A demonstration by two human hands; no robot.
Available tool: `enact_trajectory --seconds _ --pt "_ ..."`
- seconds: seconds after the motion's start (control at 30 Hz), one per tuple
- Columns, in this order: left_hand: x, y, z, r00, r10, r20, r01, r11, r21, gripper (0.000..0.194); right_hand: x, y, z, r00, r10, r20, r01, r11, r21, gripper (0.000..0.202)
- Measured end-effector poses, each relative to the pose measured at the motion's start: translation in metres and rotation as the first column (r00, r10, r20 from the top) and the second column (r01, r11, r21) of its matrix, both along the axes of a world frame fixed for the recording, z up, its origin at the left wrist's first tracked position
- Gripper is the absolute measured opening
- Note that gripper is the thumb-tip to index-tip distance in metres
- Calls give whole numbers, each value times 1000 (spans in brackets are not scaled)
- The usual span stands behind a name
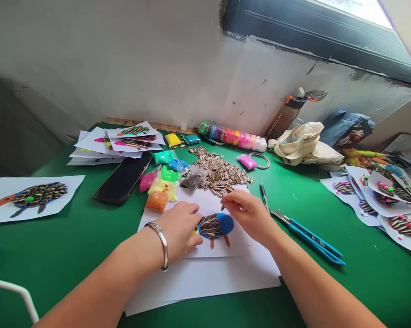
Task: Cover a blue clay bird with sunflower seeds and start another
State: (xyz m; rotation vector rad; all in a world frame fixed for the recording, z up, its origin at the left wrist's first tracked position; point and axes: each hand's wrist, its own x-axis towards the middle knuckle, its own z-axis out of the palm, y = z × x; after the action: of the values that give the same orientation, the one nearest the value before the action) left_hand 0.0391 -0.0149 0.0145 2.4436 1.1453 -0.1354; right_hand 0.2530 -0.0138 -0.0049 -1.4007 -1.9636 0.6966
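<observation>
A blue clay bird shape [226, 223] with a yellow head and orange legs lies on white paper [205, 278]. Striped sunflower seeds [210, 226] cover its left and middle parts; its right end is bare blue. My left hand [180, 228], wearing a silver bangle, rests at the bird's head with fingers apart. Just above the bird's right end, my right hand [248, 213] pinches a small dark seed [222, 207]. Behind the paper spreads a pile of loose seeds [222, 172].
Colored clay packets [156, 200] lie left of the pile, beside a black phone [122, 180]. A blue utility knife [314, 239] and a pen [264, 197] lie right. Finished seed pictures [384, 196] sit at both sides. Bags [299, 143] and a bottle [284, 116] stand behind.
</observation>
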Motion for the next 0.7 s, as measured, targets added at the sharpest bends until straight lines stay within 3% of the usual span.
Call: enact_trajectory --seconds 0.1,0.23,0.7 --pt "1 0 -1 1000 11 11 -11 1000 -2 32 4 -13 -11 988 -76 -138 61 992 -108 15" --pt "3 0 -1 999 22 37 -23 1000 13 42 -2 -17 -24 980 -130 -149 120 990 -71 14" --pt "10 -7 -3 999 44 -4 -43 994 99 54 -11 -21 -20 978 -108 179 93 992 90 19"
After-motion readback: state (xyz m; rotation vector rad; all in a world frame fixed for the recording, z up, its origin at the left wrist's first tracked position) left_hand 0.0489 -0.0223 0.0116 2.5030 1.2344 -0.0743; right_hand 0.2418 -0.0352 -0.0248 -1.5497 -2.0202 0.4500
